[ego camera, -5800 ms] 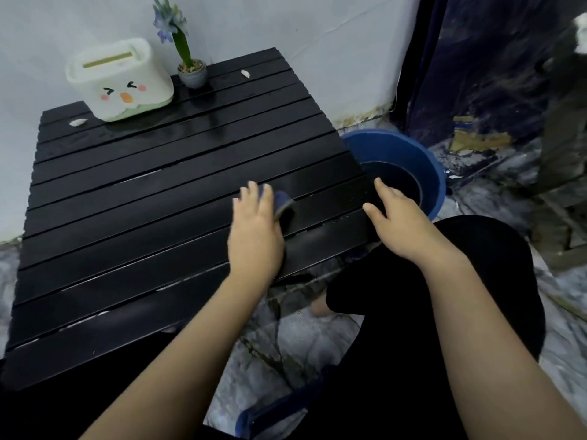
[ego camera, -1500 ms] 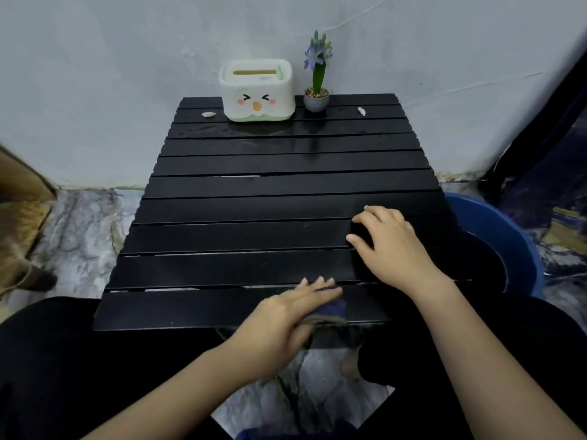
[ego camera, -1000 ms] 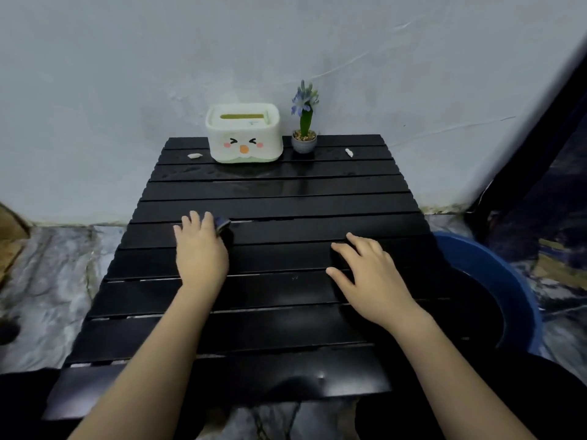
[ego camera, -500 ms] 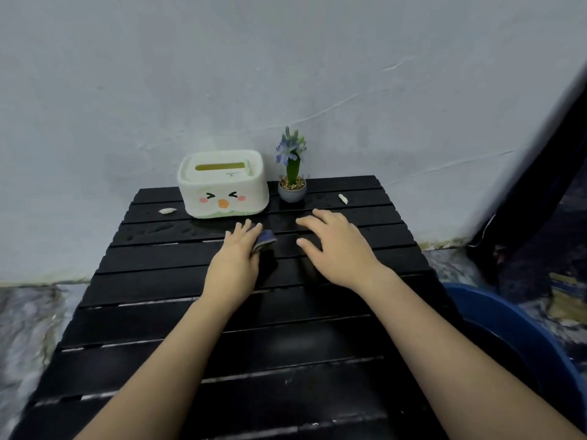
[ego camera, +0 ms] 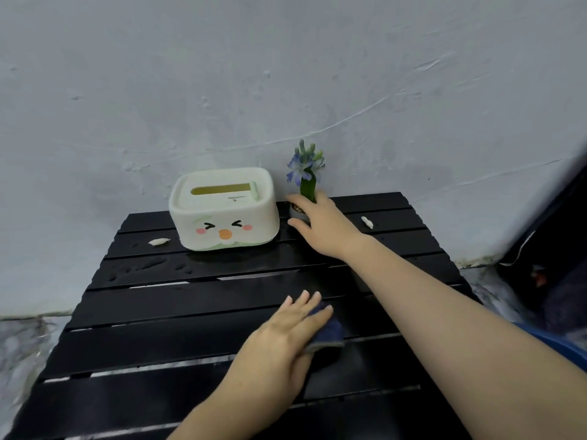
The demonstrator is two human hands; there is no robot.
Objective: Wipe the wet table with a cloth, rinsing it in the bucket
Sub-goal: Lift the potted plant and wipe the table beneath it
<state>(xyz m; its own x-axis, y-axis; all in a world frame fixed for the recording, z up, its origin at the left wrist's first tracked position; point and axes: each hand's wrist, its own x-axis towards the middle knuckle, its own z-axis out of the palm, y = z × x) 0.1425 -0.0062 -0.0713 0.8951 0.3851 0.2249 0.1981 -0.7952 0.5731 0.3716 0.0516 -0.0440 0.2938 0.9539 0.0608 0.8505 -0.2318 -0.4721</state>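
Wall point(ego camera: 286, 74): pale, rough plaster, being seen behind the table along its far edge.

Table point(ego camera: 158, 328): black, slatted, being viewed from its near side. Water droplets point(ego camera: 143, 268) are being observed on the far-left slats, in front of the tissue box.

Bucket point(ego camera: 568, 347): only a strip of blue rim is being shown at the right frame edge, below the right forearm and beside the table. Contents cannot be told.

Tissue box point(ego camera: 224, 209): cream-coloured, with a cartoon face on its front and a slot in its lid, being kept upright at the far side of the table, near the wall.

Left hand point(ego camera: 286, 338): being pressed flat on the cloth at mid-table, fingers straight and close together, pointing away and to the right.

Right hand point(ego camera: 320, 223): being extended to the far edge; fingers and thumb are being curled round the small flower pot, just right of the tissue box.

Cloth point(ego camera: 327, 335): dark blue, being held against the slats under the left fingers; its right part is being left uncovered.

Flower point(ego camera: 305, 168): blue-purple bloom on a green stem, standing upright above the right hand. Flower pot point(ego camera: 297, 211): mostly being hidden by the fingers.

White scraps: one point(ego camera: 159, 241) left of the tissue box, one point(ego camera: 367, 222) right of the right hand.
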